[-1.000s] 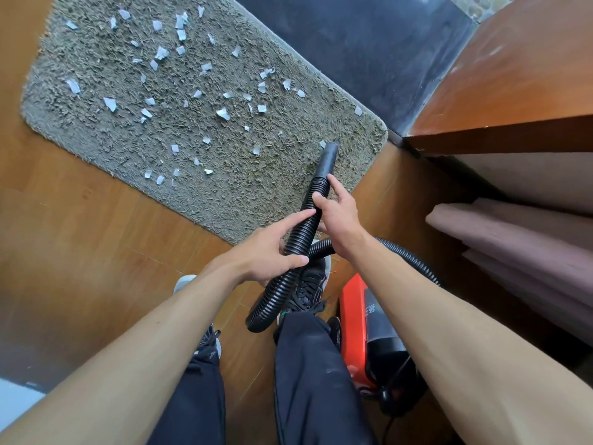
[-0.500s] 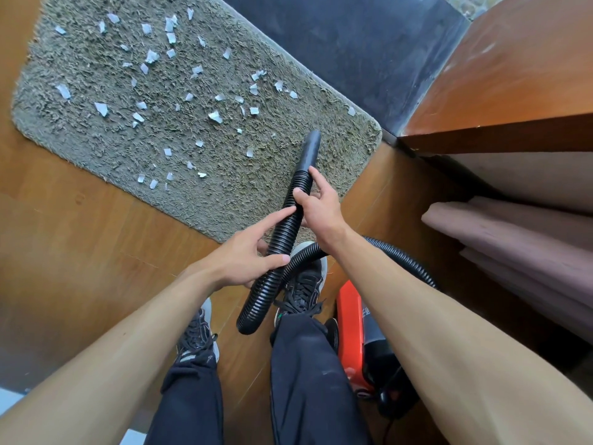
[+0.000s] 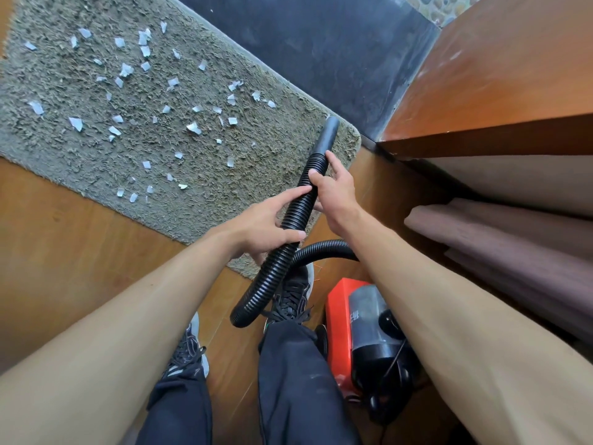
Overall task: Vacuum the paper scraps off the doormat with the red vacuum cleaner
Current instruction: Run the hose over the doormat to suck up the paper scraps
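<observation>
Gripping hose (image 3: 290, 226), left hand (image 3: 256, 228), right hand (image 3: 333, 191)

One doormat (image 3: 256, 175), one red vacuum cleaner (image 3: 337, 316), one hose (image 3: 279, 261), dozens of paper scraps (image 3: 193, 127).

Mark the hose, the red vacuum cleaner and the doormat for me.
hose (image 3: 296, 210): head view, ribbed upper section.
red vacuum cleaner (image 3: 337, 332): head view, red side panel.
doormat (image 3: 240, 187): head view, bare pile near its front edge.

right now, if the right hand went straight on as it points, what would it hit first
Probably the doormat's right corner beneath the nozzle: the right hand points along the hose toward it. Depth is unclear.
</observation>
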The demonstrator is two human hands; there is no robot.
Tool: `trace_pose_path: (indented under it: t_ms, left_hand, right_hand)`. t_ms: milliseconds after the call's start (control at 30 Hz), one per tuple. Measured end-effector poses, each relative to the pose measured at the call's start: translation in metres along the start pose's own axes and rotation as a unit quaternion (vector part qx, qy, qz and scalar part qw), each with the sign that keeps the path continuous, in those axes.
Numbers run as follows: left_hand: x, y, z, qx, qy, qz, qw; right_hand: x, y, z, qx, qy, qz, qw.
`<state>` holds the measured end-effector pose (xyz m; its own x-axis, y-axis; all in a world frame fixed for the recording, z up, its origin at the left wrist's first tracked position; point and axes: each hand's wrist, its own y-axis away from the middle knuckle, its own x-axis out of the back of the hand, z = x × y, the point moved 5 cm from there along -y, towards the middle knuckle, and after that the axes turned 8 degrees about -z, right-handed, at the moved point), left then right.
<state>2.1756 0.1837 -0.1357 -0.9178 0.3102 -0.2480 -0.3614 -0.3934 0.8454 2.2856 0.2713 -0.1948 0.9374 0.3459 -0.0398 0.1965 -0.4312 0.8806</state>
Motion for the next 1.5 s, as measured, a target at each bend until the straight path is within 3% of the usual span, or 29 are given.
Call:
trace_pose_path:
  t_ms: [467,800,967,1300,1500]
  left_hand:
    - [-0.001,0.02,-0.021,0.02,0.03,0.016,0.999]
    - [0.01,0.005,0.004,-0.004,-0.041,-0.017,0.999]
    - [0.017,0.009,0.001,-0.005,-0.057,-0.012,0.998]
    - [0.038,0.04,-0.037,0.004,0.066,-0.01,0.998]
    - [0.027,0.052,-0.045,0.004,0.086,-0.02,0.996]
  right_hand:
    - [-0.024,0.01,0.003,-0.022,0.02,-0.06,0.998]
    - [-0.006,0.004,-0.006,-0.007,-0.003,0.014,1.0]
    - [-0.015,0.003,-0.007,-0.022,-0.004,0.013,1.0]
    - [-0.067,0.006,-0.006,-0.036,0.046,-0.057,0.997]
    - [-0.069,0.016,0.006,-0.063,0.068,-0.066,0.993]
